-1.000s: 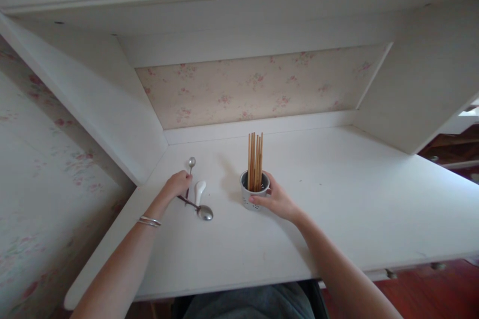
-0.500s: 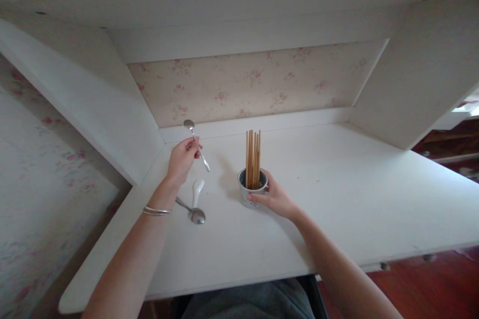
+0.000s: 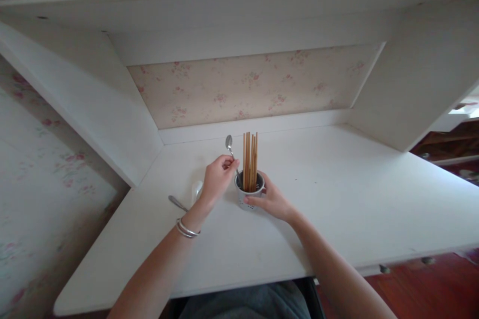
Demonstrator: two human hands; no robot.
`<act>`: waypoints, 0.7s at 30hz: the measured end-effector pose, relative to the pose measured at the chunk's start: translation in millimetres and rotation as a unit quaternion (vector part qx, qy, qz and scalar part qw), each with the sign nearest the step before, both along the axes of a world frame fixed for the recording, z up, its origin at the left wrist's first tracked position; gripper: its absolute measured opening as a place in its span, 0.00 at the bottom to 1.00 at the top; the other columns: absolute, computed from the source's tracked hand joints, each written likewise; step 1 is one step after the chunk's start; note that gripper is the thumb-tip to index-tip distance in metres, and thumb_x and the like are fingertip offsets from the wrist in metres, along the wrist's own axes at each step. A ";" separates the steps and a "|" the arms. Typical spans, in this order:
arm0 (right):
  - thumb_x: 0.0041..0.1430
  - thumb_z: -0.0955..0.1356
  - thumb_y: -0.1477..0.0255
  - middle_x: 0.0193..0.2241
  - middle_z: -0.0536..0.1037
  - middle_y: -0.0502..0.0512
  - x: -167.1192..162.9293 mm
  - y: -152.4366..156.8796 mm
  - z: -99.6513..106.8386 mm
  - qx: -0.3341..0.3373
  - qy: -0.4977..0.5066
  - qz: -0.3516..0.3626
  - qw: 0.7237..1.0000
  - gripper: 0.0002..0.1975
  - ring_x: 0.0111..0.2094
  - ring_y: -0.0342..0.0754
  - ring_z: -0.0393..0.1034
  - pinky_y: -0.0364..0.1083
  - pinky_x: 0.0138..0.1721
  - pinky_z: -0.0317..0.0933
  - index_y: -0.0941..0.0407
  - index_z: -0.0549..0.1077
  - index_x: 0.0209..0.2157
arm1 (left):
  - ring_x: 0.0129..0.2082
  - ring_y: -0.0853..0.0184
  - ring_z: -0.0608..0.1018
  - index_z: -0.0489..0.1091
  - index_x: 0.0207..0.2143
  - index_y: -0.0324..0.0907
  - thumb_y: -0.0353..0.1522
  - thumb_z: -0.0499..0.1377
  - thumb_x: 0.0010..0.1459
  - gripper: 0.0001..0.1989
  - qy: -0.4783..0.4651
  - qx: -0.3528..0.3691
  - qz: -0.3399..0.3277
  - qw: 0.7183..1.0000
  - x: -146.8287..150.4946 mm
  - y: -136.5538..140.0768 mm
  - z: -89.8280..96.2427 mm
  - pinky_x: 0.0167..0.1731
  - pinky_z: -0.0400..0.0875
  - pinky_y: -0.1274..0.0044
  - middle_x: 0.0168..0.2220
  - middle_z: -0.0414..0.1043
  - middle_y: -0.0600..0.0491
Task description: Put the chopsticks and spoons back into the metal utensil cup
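My left hand (image 3: 220, 175) pinches a metal spoon (image 3: 229, 143) by its stem. The bowl of the spoon points up, and its handle end dips inside the rim of a perforated metal utensil cup (image 3: 242, 200). Several wooden chopsticks (image 3: 250, 162) stand upright in that cup. Wrapped around the cup's right side is my right hand (image 3: 272, 198), its thumb across the front. Left of the cup, a white spoon (image 3: 196, 190) lies on the table, partly behind my left wrist. A second metal spoon (image 3: 177, 202) shows only its handle; my forearm hides the rest.
The white table (image 3: 337, 199) has a side panel (image 3: 415, 70) on the right and another panel (image 3: 75, 94) on the left. Overhead runs a shelf (image 3: 262, 5) with clear plastic items above it. Floral wallpaper (image 3: 247, 87) covers the back.
My left hand has moved right with the metal spoon, from above the lying spoons to the cup, and the handle end is now inside the rim. My right hand stays on the cup.
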State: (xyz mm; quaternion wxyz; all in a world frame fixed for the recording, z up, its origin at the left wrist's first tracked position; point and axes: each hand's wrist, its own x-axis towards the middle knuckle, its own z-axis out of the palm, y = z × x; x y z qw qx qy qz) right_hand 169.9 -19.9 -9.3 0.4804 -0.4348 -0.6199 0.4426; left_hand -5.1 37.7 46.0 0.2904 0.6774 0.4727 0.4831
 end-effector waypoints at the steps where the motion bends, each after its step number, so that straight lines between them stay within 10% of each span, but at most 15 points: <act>1: 0.44 0.78 0.65 0.54 0.71 0.59 -0.1 -0.2 0.3 0.002 0.002 0.001 1.000 0.41 0.54 0.57 0.67 0.57 0.52 0.64 0.52 0.61 0.58 | 0.30 0.67 0.77 0.73 0.32 0.41 0.43 0.60 0.55 0.14 0.020 0.003 0.004 1.000 0.3 -1.4 -5.4 0.35 0.70 0.76 0.30 0.77 0.52; 9: 0.45 0.77 0.65 0.52 0.72 0.60 -0.9 -2.5 3.7 0.002 0.007 0.002 1.000 0.39 0.52 0.57 0.69 0.58 0.52 0.64 0.52 0.61 0.57 | 0.42 0.61 0.78 0.75 0.42 0.40 0.46 0.59 0.57 0.20 -0.023 -0.094 -0.071 0.993 0.0 -20.0 -23.1 0.44 0.70 0.73 0.42 0.78 0.47; 15: 0.48 0.76 0.65 0.51 0.73 0.60 -0.6 -1.4 2.7 0.008 -0.003 0.014 1.000 0.37 0.51 0.56 0.69 0.58 0.53 0.63 0.53 0.61 0.57 | 0.54 0.57 0.73 0.59 0.61 0.42 0.42 0.67 0.50 0.38 -0.149 -0.183 -0.231 0.944 -1.8 -38.6 -35.5 0.53 0.66 0.69 0.58 0.67 0.44; 21: 0.47 0.76 0.70 0.62 0.61 0.58 9.0 -11.2 9.1 0.007 0.029 0.016 0.999 0.43 0.62 0.56 0.57 0.60 0.59 0.56 0.45 0.54 0.62 | 0.54 0.57 0.72 0.61 0.57 0.40 0.38 0.71 0.45 0.39 -0.197 -0.173 -0.273 0.926 1.2 -38.6 -45.7 0.53 0.66 0.67 0.56 0.68 0.41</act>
